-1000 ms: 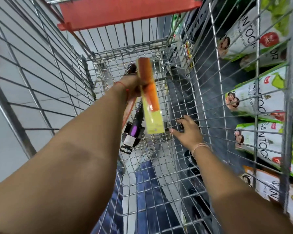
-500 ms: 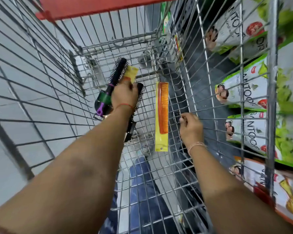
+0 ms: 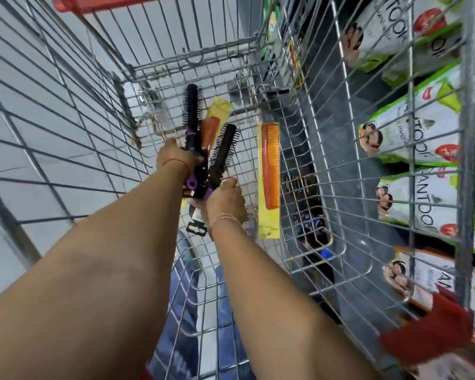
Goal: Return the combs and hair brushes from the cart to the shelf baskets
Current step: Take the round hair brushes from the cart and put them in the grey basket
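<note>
Wire shopping cart (image 3: 307, 165) interior: left hand (image 3: 176, 160) grips round brushes (image 3: 191, 116) & a carded comb; right hand (image 3: 225, 200) closes on one brush handle. Loose orange comb (image 3: 270, 165) lies just right, lengthwise, nearest right hand.

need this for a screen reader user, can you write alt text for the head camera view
Two bare arms reach into a wire shopping cart: the left hand grips a round hair brush and a packaged orange comb, the right hand holds a second brush. Another packaged comb lies on the cart floor.
</note>
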{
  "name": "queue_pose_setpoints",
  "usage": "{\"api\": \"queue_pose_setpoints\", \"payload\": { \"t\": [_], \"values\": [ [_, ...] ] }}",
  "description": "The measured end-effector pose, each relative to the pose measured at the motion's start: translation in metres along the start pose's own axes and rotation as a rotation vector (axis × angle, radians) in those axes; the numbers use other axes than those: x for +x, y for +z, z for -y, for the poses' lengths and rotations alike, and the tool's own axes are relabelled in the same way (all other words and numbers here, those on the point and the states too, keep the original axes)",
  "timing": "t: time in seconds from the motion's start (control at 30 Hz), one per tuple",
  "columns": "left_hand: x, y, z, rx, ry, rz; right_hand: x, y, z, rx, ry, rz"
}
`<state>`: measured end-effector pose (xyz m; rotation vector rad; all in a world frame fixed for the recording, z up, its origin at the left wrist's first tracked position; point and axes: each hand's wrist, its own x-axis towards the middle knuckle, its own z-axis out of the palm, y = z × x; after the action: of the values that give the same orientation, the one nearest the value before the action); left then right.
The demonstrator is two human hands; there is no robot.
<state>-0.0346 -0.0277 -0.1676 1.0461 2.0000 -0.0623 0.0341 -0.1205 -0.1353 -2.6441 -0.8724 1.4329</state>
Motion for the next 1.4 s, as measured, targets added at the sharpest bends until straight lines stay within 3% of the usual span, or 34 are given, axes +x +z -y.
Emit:
{"api": "queue_pose_setpoints", "payload": {
  "t": [0.07, 0.17, 0.27, 0.33, 0.4, 0.43, 0.5, 0.6, 0.73, 0.8, 0.93, 1.03, 1.17, 1.4],
  "values": [
    [0.002, 0.000, 0.003, -0.166, -0.064, 0.048, 0.002, 0.003, -0.004, 0.050, 0.036, -0.046],
    [-0.001, -0.008, 0.001, -0.336, -0.108, 0.213, 0.007, -0.009, -0.012, 0.352, 0.102, 0.029],
    [-0.005, -0.008, 0.000, -0.628, -0.163, 0.312, 0.012, -0.035, -0.022, 0.578, 0.043, 0.045],
    [-0.008, -0.005, -0.004, -0.722, -0.163, 0.288, 0.014, -0.052, -0.029, 0.544, -0.049, -0.201],
    [-0.011, -0.001, -0.010, -0.549, -0.077, 0.084, 0.017, -0.068, -0.039, 0.224, -0.161, -0.537],
    [-0.016, 0.002, -0.013, -0.390, 0.003, -0.056, 0.019, -0.074, -0.044, 0.068, -0.207, -0.624],
    [-0.029, 0.009, -0.017, -0.190, 0.140, -0.195, 0.023, -0.078, -0.053, -0.175, -0.260, -0.517],
    [-0.035, 0.024, -0.010, -0.187, 0.170, -0.145, 0.028, -0.073, -0.064, -0.293, -0.322, -0.253],
    [-0.026, 0.014, -0.005, -0.610, -0.025, -0.084, 0.038, -0.078, -0.061, -0.030, -0.184, -0.373],
    [-0.022, 0.007, -0.005, -0.779, -0.108, -0.005, 0.044, -0.084, -0.057, -0.008, -0.136, -0.372],
    [-0.031, 0.002, -0.003, -1.023, -0.212, 0.432, 0.057, -0.088, -0.054, -0.026, -0.070, -0.296],
    [-0.039, 0.006, -0.002, -0.993, -0.177, 0.614, 0.063, -0.095, -0.056, -0.014, 0.052, -0.249],
    [-0.039, 0.013, 0.001, -0.908, -0.166, 0.610, 0.067, -0.099, -0.060, 0.078, 0.067, -0.302],
    [-0.058, 0.002, -0.005, -0.905, -0.010, 0.680, 0.040, -0.102, -0.070, 0.595, 0.016, -0.253]
  ]
}}
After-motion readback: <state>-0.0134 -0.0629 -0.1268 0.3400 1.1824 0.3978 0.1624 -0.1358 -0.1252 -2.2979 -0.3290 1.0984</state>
